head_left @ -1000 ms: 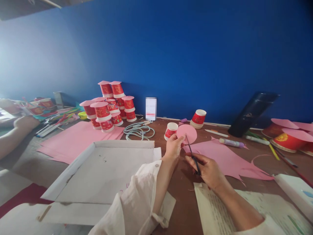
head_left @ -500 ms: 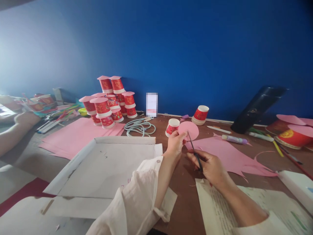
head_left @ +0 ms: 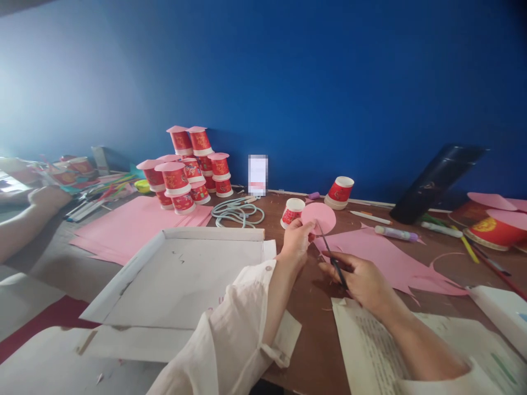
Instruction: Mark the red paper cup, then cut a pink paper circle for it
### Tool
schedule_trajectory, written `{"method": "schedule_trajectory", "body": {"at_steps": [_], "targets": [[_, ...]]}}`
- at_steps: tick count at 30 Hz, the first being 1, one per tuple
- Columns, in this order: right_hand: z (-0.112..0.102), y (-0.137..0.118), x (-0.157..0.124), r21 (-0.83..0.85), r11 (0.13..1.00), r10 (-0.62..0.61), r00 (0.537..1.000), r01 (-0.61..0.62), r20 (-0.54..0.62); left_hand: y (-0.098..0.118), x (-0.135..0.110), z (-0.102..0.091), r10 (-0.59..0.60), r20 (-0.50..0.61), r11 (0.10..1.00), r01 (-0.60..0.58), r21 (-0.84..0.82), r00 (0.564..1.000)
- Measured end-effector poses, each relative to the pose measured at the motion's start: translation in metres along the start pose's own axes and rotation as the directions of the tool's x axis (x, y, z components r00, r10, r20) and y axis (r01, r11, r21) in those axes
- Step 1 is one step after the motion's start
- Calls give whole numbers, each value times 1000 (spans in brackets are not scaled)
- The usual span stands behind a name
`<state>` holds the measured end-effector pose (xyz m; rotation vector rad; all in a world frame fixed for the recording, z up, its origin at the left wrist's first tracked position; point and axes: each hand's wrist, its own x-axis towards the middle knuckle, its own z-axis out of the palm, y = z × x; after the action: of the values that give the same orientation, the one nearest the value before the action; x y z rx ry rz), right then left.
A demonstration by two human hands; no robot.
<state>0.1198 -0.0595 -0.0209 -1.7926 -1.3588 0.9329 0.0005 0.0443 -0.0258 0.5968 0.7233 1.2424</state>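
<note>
A round pink paper disc [head_left: 322, 215] is pinched at its lower left edge by my left hand [head_left: 296, 240]. My right hand [head_left: 364, 280] is closed on a pair of black-handled scissors [head_left: 338, 271]. The blade tips meet the lower part of the disc, close to my left fingertips. Right behind my left hand stands a red and white paper cup [head_left: 293, 211]. Beneath and to the right of the disc lies a cut-up sheet of pink paper [head_left: 374, 255] with jagged points.
Capped red cups [head_left: 177, 178] are stacked at the left. A cable [head_left: 239, 213], a white box lid [head_left: 164, 280] and pink sheets [head_left: 119, 227] lie nearby. Another cup [head_left: 339, 192], a glue stick [head_left: 396, 234] and a black bottle [head_left: 436, 184] are rightward. Someone's arm [head_left: 33, 214] is far left.
My right hand and the scissors have shifted slightly right and down. The disc stays in my left hand, and the whole view has moved a little.
</note>
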Motion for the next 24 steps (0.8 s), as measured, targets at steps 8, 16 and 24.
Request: {"method": "schedule_trajectory", "body": {"at_steps": [8,16,24], "targets": [[-52,19,15,-380,903,76,946,-198,-314,0,4,-4,65,-62,968,-48,246,996],[-62,27,19,-494,863,-48,956,-107,-291,-2,-6,-4,100,-36,840,-65,539,994],[-56,28,21,-515,815,46,915,-266,-400,4,-13,-1,161,-38,657,-79,749,986]]}}
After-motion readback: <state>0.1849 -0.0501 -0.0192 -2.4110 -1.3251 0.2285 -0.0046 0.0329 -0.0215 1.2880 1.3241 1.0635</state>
